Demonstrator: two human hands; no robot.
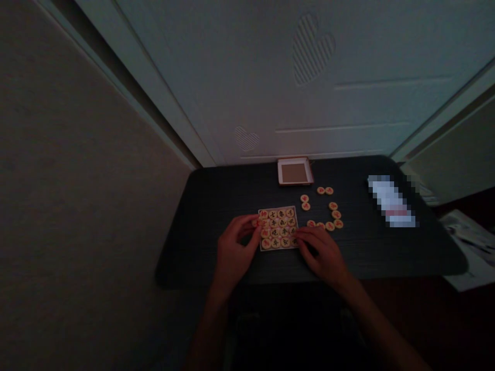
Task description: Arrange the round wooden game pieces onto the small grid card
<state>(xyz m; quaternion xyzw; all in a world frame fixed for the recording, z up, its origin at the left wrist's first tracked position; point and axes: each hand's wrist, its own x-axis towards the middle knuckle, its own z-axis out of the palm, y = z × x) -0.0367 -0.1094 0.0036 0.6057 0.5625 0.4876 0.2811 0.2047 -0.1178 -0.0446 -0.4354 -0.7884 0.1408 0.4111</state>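
Note:
A shallow white-rimmed box (277, 208) holds rows of round, pale Chinese chess pieces, most with dark characters and some red ones along its left side. My left hand (236, 248) is at the box's left edge, thumb and fingertips closed on a red-marked Chinese chess piece (256, 223). At the right edge, my right hand (320, 251) has its fingertips closed against the box's rim. Several loose red-marked pieces (336, 215) lie to the right of the box, some partly behind the right hand's fingers. Two more pieces (305, 202) lie just beyond the box's upper right corner.
A second shallow box or lid (295, 172), brown inside, lies at the table's back edge. A pixelated bright object (391, 201) is on the right of the dark table (209, 206). Behind stands a white door (266, 77); papers (469, 252) lie beyond the table's right end.

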